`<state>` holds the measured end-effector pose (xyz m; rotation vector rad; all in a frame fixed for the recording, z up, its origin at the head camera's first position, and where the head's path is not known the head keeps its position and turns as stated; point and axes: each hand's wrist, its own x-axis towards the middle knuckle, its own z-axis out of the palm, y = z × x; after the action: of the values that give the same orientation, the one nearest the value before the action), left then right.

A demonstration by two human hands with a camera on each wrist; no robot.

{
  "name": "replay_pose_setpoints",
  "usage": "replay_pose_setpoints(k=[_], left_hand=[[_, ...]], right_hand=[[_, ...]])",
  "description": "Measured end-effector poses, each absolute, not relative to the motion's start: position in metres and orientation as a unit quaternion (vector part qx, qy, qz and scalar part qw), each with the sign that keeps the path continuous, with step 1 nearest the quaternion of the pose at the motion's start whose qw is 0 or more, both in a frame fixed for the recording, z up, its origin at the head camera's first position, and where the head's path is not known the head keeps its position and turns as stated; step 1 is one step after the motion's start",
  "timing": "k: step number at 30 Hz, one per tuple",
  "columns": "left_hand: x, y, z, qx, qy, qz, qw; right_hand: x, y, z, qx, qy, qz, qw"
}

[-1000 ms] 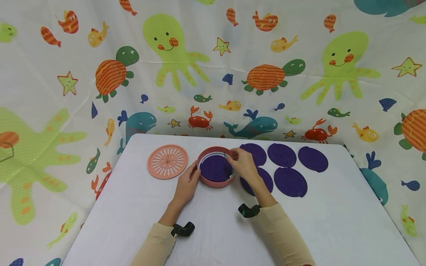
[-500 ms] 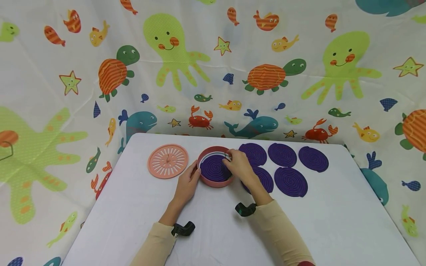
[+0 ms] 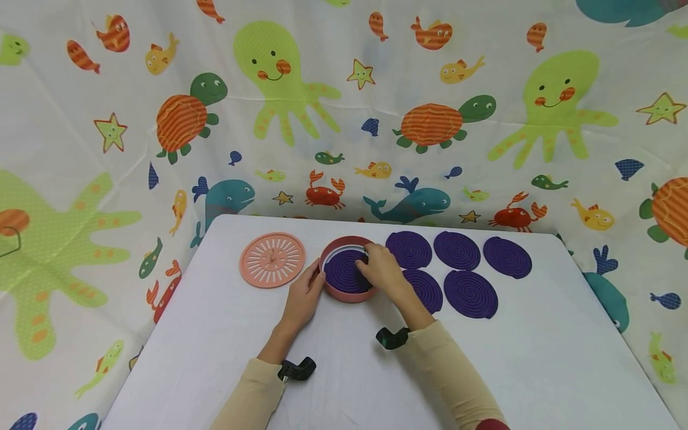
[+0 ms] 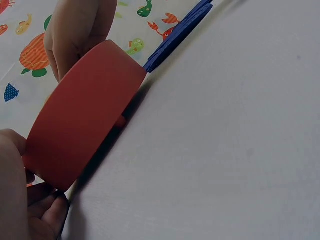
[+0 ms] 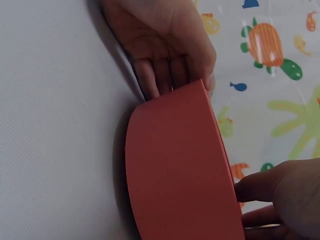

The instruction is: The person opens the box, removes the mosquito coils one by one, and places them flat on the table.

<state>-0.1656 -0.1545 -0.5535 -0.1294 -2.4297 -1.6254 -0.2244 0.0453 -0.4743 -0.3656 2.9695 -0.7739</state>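
Note:
A round pink mosquito coil holder [image 3: 349, 297] stands on the white table with a purple mosquito coil [image 3: 346, 272] inside it. Part of a pale ring shows along the holder's far inner wall. My left hand [image 3: 303, 297] grips the holder's left side, thumb near the rim and fingers low against the wall. From the right, my right hand [image 3: 383, 272] reaches over the rim with curled fingers, its thumb over the coil and the fingertips at the coil's right edge. In the left wrist view, the holder's wall [image 4: 90, 115] hides those fingertips.
Left of the holder lies its slotted pink lid [image 3: 272, 260]. Several more purple coils [image 3: 470, 294] lie flat to the right, one partly behind the right forearm. A curtain with printed sea animals [image 3: 344, 107] hangs behind the table [image 3: 537, 358].
My right hand has moved left from the holder's right rim, further inward over the coil. The left hand and the holder have stayed in place.

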Motion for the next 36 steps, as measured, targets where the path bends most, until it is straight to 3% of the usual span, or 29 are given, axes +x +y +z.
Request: replay_pose_setpoints(k=[36], left_hand=[[-0.165, -0.155, -0.554, -0.045, -0.829, -0.546, 0.109]], right_hand=[[-0.229, 0.035, -0.481, -0.144, 0.975, -0.166, 0.013]])
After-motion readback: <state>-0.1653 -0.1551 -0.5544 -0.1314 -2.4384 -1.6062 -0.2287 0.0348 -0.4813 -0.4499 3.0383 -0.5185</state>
